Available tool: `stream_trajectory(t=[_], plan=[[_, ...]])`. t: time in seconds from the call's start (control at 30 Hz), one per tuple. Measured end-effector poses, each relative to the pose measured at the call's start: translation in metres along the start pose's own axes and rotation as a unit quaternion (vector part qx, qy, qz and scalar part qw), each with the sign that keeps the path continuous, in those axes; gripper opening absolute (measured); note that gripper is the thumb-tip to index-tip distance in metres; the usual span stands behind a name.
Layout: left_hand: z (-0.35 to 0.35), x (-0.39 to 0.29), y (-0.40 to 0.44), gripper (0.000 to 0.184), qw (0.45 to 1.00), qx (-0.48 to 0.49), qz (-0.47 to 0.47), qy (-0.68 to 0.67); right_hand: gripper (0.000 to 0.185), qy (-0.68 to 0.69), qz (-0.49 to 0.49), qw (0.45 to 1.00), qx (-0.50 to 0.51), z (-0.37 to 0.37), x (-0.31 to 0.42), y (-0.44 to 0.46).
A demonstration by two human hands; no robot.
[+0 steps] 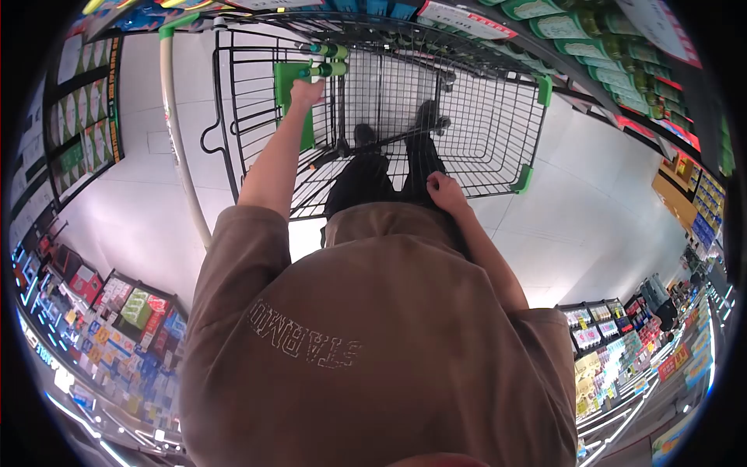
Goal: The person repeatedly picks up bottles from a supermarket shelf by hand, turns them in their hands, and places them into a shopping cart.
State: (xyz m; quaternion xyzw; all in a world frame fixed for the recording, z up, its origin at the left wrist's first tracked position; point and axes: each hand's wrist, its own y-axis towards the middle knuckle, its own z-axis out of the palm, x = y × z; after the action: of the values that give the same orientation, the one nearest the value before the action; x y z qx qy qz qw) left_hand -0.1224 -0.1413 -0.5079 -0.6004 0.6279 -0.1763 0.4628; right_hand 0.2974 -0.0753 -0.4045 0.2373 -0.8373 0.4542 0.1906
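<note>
My left hand (308,93) reaches over the shopping cart (475,144) and is closed at a green bottle (322,70), its fingers partly hidden. A second green bottle (328,50) lies just beyond, roughly parallel to the first. Both are at the cart's left end, next to a green panel (283,84). Near my right thigh, outside the near side of the cart, my right hand (443,191) hangs with its fingers curled and nothing visible in it. The wire basket extends to the right, with green corner pieces.
Shelves of green bottles (618,58) with price tags stand at the far right, close beyond the cart. A pale bar (168,93) curves along the cart's left end. Stocked shelves (82,117) rise at the left. Pale floor tiles (591,194) surround the cart.
</note>
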Motion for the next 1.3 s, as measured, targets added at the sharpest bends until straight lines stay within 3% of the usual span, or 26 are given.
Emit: stream_trajectory(t=[0.1, 0.3, 0.4, 0.47, 0.53, 0.57, 0.6, 0.63, 0.67, 0.73, 0.77, 1.07, 1.3], plan=[[0.005, 0.019, -0.014, 0.065, 0.996, -0.013, 0.069, -0.062, 0.019, -0.021, -0.019, 0.999, -0.017, 0.000, -0.008, -0.006], [0.017, 0.054, -0.029, 0.066, 0.985, -0.043, 0.065, -0.152, 0.019, -0.061, -0.016, 0.998, -0.031, -0.010, -0.002, -0.021], [0.032, 0.075, -0.023, 0.066, 0.986, -0.064, 0.089, -0.128, 0.019, -0.068, -0.029, 0.996, -0.043, -0.012, -0.005, -0.024], [0.024, 0.061, -0.072, 0.062, 0.991, -0.041, 0.083, -0.094, 0.019, -0.071, -0.036, 0.995, -0.062, -0.009, -0.011, -0.025], [0.033, 0.073, -0.093, 0.052, 0.986, -0.033, 0.150, -0.060, 0.019, -0.067, -0.024, 0.994, -0.078, -0.005, -0.015, -0.024], [0.047, 0.095, -0.071, 0.041, 0.985, 0.025, 0.167, 0.044, 0.020, -0.064, -0.019, 0.995, -0.081, -0.004, -0.015, -0.025], [0.047, 0.097, -0.096, 0.038, 0.973, 0.030, 0.226, 0.033, 0.021, -0.048, -0.003, 0.996, -0.073, -0.007, -0.013, -0.026], [0.047, 0.101, -0.106, 0.039, 0.969, 0.115, 0.205, 0.074, 0.022, -0.024, -0.010, 0.996, -0.080, -0.005, -0.017, -0.024], [0.054, 0.108, -0.116, 0.038, 0.969, 0.140, 0.195, 0.065, 0.022, -0.007, 0.010, 0.997, -0.083, -0.006, -0.018, -0.025], [0.069, 0.128, -0.129, 0.037, 0.949, 0.105, 0.286, 0.081, 0.026, 0.005, 0.022, 0.997, -0.072, -0.015, -0.012, -0.027], [0.062, 0.114, -0.153, 0.037, 0.945, 0.129, 0.271, 0.129, 0.028, 0.011, 0.030, 0.997, -0.065, -0.017, -0.014, -0.025], [0.061, 0.017, -0.252, 0.018, 0.933, 0.072, 0.351, -0.041, 0.033, 0.061, 0.048, 0.997, 0.008, -0.045, -0.039, 0.010], [0.004, -0.150, -0.369, 0.010, 0.837, -0.005, 0.533, -0.125, 0.034, 0.040, 0.031, 0.998, 0.047, -0.065, -0.075, 0.009]])
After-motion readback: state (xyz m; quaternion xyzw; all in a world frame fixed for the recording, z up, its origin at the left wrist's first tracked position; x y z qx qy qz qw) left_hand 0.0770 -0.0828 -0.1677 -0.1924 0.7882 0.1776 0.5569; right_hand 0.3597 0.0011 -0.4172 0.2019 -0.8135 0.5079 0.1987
